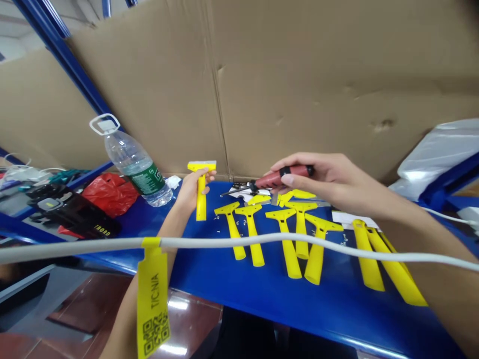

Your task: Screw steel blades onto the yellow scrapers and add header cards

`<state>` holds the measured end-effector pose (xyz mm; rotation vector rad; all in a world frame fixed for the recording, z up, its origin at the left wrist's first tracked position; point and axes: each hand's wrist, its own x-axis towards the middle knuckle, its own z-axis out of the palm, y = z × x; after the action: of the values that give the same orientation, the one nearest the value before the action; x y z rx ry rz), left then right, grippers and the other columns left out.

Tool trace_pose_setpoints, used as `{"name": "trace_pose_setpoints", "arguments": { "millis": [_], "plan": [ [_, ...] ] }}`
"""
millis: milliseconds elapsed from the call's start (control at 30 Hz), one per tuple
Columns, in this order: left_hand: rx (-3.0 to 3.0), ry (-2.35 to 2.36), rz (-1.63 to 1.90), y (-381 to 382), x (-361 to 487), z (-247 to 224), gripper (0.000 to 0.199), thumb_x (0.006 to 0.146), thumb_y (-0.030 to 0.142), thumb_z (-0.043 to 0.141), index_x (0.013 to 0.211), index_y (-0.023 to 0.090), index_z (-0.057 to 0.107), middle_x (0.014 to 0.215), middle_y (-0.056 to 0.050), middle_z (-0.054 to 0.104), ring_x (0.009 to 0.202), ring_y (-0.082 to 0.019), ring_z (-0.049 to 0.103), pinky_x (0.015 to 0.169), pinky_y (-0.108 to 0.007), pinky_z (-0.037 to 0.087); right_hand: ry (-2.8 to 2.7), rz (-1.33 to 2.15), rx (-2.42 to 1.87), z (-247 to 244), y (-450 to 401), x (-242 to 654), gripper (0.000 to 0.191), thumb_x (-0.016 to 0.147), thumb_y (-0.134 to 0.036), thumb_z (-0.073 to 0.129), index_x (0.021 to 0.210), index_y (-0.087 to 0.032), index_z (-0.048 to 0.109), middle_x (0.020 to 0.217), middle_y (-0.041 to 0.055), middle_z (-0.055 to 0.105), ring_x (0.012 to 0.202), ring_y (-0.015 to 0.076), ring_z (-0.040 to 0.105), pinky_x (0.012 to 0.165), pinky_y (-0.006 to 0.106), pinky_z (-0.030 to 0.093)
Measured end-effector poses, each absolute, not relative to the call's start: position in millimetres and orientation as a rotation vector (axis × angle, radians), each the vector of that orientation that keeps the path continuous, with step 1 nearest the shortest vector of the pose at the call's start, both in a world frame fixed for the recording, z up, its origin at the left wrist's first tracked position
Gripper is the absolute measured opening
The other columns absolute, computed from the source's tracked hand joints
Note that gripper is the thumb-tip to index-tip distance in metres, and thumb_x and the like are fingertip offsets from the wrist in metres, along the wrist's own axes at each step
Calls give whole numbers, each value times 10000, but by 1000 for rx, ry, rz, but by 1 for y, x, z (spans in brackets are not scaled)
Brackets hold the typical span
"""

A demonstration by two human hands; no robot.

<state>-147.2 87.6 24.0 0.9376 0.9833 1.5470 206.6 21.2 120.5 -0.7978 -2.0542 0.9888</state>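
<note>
My left hand (193, 188) is closed round the neck of a yellow scraper (201, 199), held upright with its blade edge at the top. In my right hand (318, 177) is a red and black screwdriver (271, 180), its thin shaft pointing left towards the scraper but apart from it. Below and between the hands, several yellow scraper handles (254, 234) lie on the blue table (224, 284). More yellow scraper pieces (295, 195) lie behind them, partly hidden by my right hand. Small screws (239, 223) are scattered near the handles.
A large water bottle (138, 167) leans at the left, beside a red plastic bag (110, 193) and a black case (75, 212). Cardboard (299, 89) walls off the back. A white cable (224, 243) with a yellow tag (152, 299) crosses the foreground. Clear plastic wrapping (434, 154) sits at right.
</note>
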Motion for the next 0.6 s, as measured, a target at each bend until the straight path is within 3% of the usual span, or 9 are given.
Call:
{"name": "trace_pose_setpoints", "arguments": {
  "millis": [133, 333, 600],
  "plan": [
    [1065, 1013, 1331, 77, -129, 20, 198, 885, 301, 885, 958, 122, 843, 1033, -146, 831, 730, -133, 704, 399, -157, 355, -1839, 921, -770, 136, 23, 232, 280, 1041, -504, 828, 1196, -272, 851, 1143, 75, 879, 1009, 291, 861, 905, 418, 694],
    [1211, 915, 1040, 57, -90, 9, 323, 926, 399, 879, 941, 78, 856, 833, -115, 802, 415, -57, 484, 352, -218, 308, -1644, 920, -648, 147, 28, 252, 203, 1035, -412, 852, 1125, -229, 855, 1066, 81, 871, 895, 238, 865, 845, 337, 702],
    [1099, 914, 863, 51, -70, -8, 327, 934, 373, 897, 963, 48, 879, 912, -182, 827, 536, -99, 632, 379, -194, 355, -1660, 988, -690, 134, 45, 254, 281, 998, -473, 891, 1113, -221, 847, 1069, 96, 872, 893, 263, 868, 886, 397, 716]
  ]
}}
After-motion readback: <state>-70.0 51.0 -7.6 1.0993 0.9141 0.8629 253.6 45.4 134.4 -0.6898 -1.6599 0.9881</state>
